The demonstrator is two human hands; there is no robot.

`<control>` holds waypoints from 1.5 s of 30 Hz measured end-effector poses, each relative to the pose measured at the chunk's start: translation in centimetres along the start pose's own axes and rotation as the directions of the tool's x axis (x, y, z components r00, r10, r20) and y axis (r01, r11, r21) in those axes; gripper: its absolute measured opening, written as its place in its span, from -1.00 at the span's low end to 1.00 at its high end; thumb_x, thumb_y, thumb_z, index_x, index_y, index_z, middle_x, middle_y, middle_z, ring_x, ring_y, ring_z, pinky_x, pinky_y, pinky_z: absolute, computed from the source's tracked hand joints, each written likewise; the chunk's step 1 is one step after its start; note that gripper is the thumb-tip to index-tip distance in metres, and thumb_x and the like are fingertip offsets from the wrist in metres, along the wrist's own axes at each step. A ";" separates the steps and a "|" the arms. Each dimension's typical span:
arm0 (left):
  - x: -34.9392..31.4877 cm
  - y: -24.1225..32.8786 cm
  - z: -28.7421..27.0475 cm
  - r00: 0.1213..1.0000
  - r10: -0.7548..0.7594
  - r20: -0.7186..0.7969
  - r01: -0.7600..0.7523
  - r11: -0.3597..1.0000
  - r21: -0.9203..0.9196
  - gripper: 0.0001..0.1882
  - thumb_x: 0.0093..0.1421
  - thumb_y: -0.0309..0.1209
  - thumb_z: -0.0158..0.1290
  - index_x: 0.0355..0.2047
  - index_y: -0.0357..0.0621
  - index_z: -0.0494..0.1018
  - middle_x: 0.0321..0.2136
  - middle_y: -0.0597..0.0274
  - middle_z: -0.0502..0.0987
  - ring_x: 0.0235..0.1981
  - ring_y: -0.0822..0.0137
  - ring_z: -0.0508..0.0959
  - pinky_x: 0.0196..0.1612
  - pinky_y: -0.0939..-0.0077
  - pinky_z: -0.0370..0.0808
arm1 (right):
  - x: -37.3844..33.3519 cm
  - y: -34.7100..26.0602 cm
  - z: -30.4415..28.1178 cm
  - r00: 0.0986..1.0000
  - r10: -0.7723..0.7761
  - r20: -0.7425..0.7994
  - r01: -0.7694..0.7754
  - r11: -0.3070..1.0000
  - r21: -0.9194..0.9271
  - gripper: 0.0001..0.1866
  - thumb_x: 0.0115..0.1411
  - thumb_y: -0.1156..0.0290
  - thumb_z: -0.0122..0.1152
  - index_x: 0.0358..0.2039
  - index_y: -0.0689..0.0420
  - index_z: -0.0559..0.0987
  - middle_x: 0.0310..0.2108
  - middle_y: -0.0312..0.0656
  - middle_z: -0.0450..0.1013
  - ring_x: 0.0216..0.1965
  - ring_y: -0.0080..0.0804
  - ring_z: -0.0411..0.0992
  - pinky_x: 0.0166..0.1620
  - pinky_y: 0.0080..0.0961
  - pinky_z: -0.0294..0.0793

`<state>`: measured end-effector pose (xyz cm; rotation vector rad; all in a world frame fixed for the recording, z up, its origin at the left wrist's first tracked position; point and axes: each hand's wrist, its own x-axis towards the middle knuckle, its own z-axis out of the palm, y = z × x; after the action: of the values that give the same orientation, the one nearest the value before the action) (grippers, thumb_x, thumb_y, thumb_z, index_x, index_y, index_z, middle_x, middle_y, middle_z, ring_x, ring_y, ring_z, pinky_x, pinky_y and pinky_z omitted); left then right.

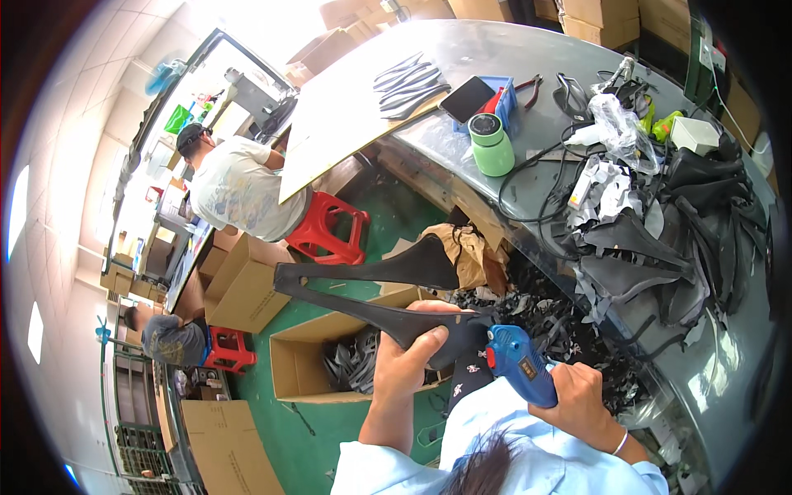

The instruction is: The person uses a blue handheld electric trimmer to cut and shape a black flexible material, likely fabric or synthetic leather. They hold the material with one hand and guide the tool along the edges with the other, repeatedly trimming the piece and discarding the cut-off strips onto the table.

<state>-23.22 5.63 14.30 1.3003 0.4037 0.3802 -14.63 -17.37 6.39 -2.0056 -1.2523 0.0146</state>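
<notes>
While I watch, left hand (pixel 406 356) is closed around the black saddle cover (pixel 375 290), held off the counter (pixel 462 62) edge; right hand (pixel 580 398) is wrapped tight on the blue glue gun (pixel 518 361).

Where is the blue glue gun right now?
In the head view, the blue glue gun is low and right of centre, gripped in the right hand, its nozzle against the black forked piece held by the left hand.
</notes>
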 end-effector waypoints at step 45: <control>17.4 -14.9 18.1 0.770 0.380 0.512 -0.636 0.399 0.661 -0.49 0.00 -0.35 0.15 -0.02 -0.12 0.32 -0.18 -0.01 0.43 -0.08 0.03 0.39 -0.03 0.24 0.33 | -2.5 3.0 0.7 0.966 0.017 -0.259 0.045 0.972 0.231 -0.63 -0.29 0.35 0.42 -0.52 0.19 0.41 -0.68 -0.18 0.38 -0.68 -0.25 0.40 -0.55 -0.42 0.40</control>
<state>1.49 -4.50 2.46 2.4058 -0.1553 0.5496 -13.83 -19.60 3.20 -1.7310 -1.0448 -0.0997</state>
